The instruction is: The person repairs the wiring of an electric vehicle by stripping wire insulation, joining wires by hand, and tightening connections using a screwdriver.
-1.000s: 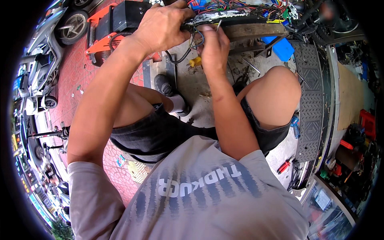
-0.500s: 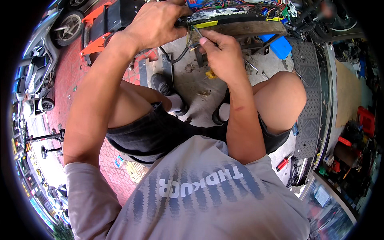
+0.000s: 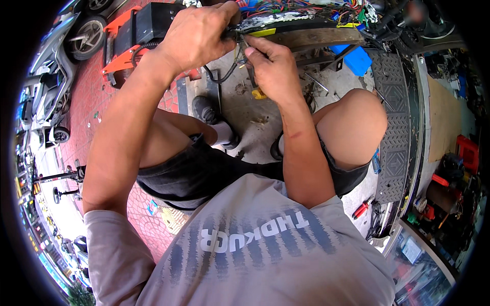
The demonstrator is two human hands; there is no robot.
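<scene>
The left hand point(image 3: 196, 40) is at the far middle of the scene, fingers curled and closed on a dark part point(image 3: 231, 33); its exact shape is mostly hidden by the grip. The right hand point(image 3: 277, 67) is just to the right and slightly nearer, forefinger extended and thumb beside thin wires point(image 3: 241, 53); whether the two digits pinch a wire cannot be told. The wires hang between the two hands, just nearer than the dark part. A black cable point(image 3: 222, 79) loops below them, nearer the person. Beyond the right hand lie a yellow strip point(image 3: 263, 32) and a heap of coloured wires point(image 3: 306, 7), the latter on the far side of a wooden surface point(image 3: 321, 39). A blue box point(image 3: 356, 61) is noted to the right, under that surface's right end. A yellow object point(image 3: 259, 94) is near the right hand, on its near side. To the far left is a black box point(image 3: 155, 21) with an orange frame point(image 3: 113, 65). Red-handled pliers point(image 3: 361, 210) lie on the floor at near right.
</scene>
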